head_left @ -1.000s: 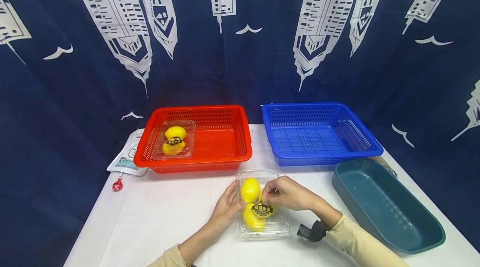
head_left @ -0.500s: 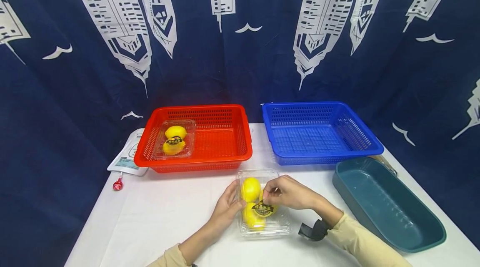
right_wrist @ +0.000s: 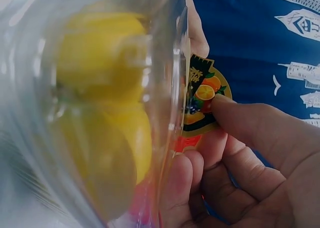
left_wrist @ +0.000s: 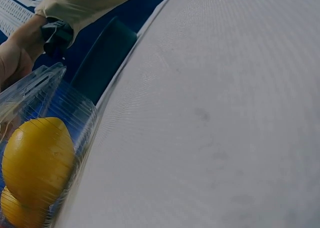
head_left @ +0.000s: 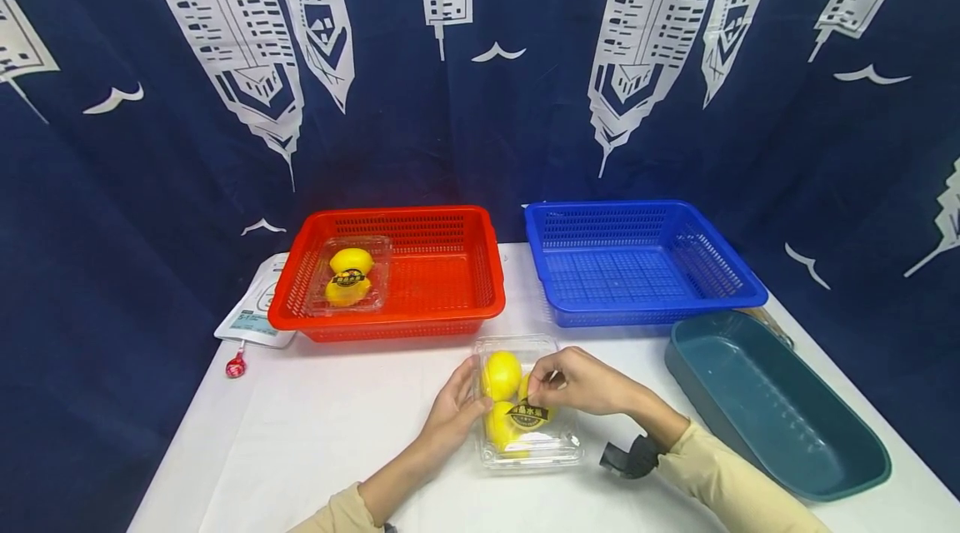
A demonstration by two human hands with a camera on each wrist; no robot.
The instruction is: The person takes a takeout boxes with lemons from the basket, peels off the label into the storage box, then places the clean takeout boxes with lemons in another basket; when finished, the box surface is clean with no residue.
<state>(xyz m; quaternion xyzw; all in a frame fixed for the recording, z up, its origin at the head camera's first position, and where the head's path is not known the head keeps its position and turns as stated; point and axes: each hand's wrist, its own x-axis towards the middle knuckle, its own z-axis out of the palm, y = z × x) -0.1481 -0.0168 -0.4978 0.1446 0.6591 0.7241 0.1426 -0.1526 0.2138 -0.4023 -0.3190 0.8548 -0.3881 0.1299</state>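
A clear plastic clamshell box (head_left: 547,448) with several lemons (head_left: 502,375) inside lies on the white table, its lid down. My left hand (head_left: 450,410) holds its left side, thumb on the lid's edge. Between thumb and fingertips, my right hand (head_left: 581,381) pinches a black and gold fruit sticker (right_wrist: 204,95) at the lid. In the right wrist view the sticker stands out from the plastic near the thumb; how much of it touches the lid is hidden. One lemon (left_wrist: 39,155) shows large through the box wall in the left wrist view.
Behind the box stands a red basket (head_left: 442,330) holding another lemon box (head_left: 378,262) with a similar sticker. A blue basket (head_left: 645,318) and a dark green tray (head_left: 795,412) are to the right. Far left lie a white pouch (head_left: 255,323) and a red lollipop (head_left: 236,365).
The sticker, pinched by my right hand, has shifted a little to the right and tilted over the lid. My left hand keeps its hold on the box.
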